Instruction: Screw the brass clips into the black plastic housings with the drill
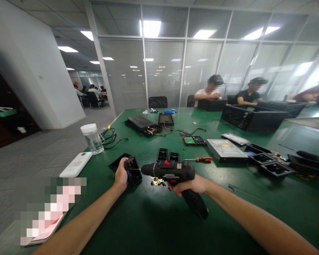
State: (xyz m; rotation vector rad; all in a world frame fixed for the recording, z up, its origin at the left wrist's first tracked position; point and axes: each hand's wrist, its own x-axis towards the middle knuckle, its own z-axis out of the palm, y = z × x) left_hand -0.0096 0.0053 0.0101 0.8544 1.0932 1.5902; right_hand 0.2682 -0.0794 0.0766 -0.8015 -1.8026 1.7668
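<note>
Head camera looks down on both bare forearms reaching in from the bottom corners and meeting over the green table. Left hand is curled tight around a small black plastic bracket, holding it upright just above the tabletop, wrist straight, thumb side up. Right hand is wrapped around the grip of a black cordless drill, fingers closed under the body, the battery end angled down toward the person. Drill lies level, its bit pointing left and meeting the bracket's face. Just beneath the drill sits a little heap of brass-coloured fittings. Behind it stand two more black brackets, and an orange-handled screwdriver lies to the right. Farther right rests a silver optical drive; to the left, a white power bank and a clear jar. Across the table, two people work at black computer cases.
</note>
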